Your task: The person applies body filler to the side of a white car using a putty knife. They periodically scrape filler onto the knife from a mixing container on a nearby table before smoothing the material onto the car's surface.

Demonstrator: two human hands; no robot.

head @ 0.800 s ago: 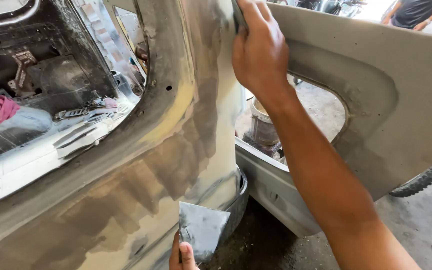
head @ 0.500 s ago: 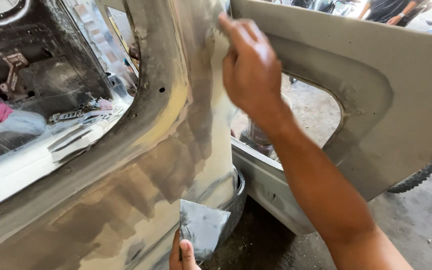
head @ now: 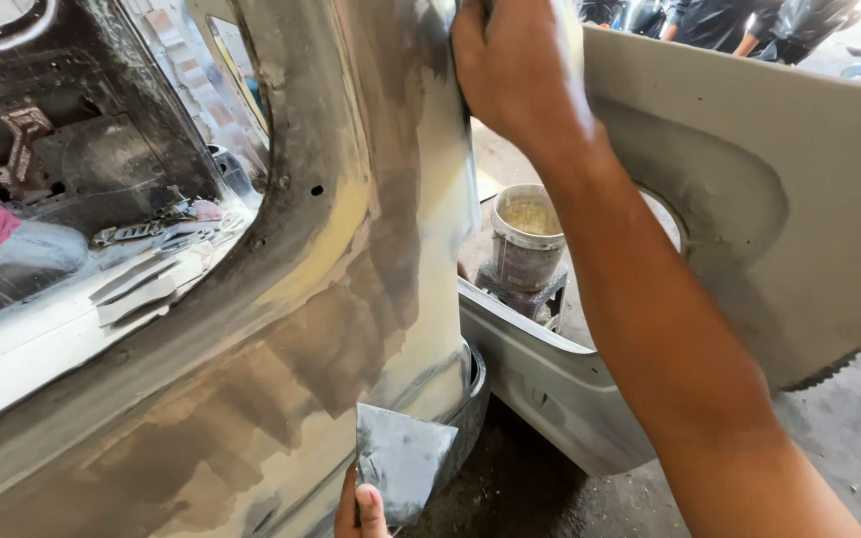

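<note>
Body panel: filled the left and centre of the frame, bare metal patched with grey and yellowish filler.
Left hand: sat at the bottom centre; thumb and fingers pinched a grey scraper blade, held flat beside the panel's lower edge, in the same spot as a moment before.
Right hand: was at the top centre, pressed on the panel's rear edge; fingers curled shut, though what lay under them could not be told.
Change: the right hand had slid down and left along that edge, which suggested a rubbing stroke on the filler.
Bucket: stood behind the arm, centre right, on a small stool.
Open door: hung at the right.
</note>
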